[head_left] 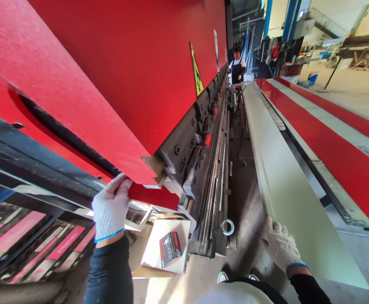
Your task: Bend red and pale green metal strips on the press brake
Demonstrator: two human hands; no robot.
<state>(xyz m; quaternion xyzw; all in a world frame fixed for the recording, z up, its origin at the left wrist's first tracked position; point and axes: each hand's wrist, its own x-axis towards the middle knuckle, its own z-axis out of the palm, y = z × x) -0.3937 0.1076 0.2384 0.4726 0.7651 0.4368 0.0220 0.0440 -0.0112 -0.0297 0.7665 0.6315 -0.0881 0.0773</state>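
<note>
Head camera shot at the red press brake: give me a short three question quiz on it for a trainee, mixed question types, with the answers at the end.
1. True or false: the left hand rests on the lower edge of the red press brake.
2. What does the right hand touch?
A. the roll of tape
B. the near end of the long pale sheet-metal panel
C. the yellow warning sign
3. Fill in: both hands wear white ____ with blue cuffs.

Key:
1. True.
2. B.
3. Gloves.
</note>
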